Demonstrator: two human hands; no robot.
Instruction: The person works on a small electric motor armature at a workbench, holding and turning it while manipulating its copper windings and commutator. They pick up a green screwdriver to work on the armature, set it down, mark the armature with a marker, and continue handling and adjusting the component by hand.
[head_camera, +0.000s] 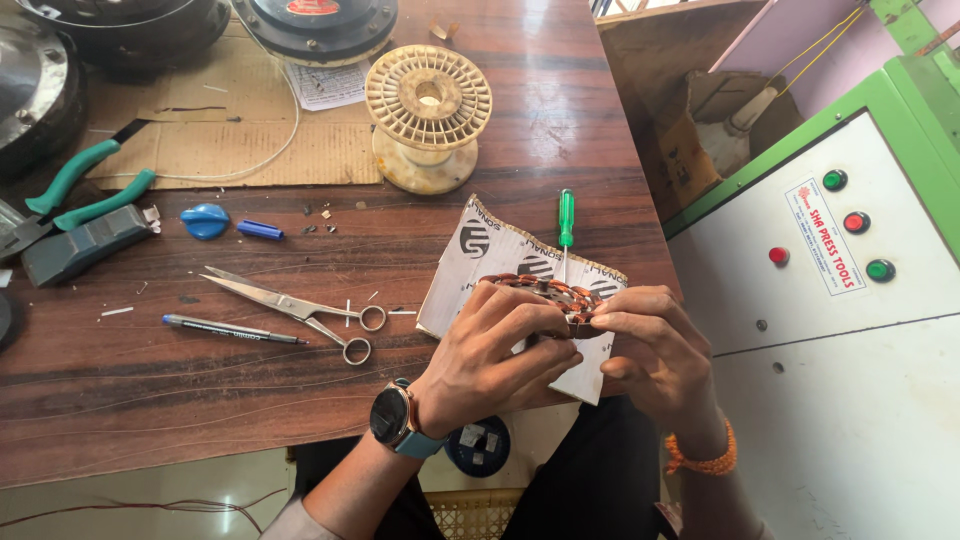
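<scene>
Hands, left (505, 345) and right (650, 345), pinch closed around a round copper-wound metal stator (545, 295) above white printed paper (480, 260), likely heavy, rigid, safest held by its rim.

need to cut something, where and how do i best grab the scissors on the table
Take the scissors by the two finger loops, which lie at the right end, nearest the left hand. The open blades point left and away, so come from the right, over bare table clear of the pen.
</scene>
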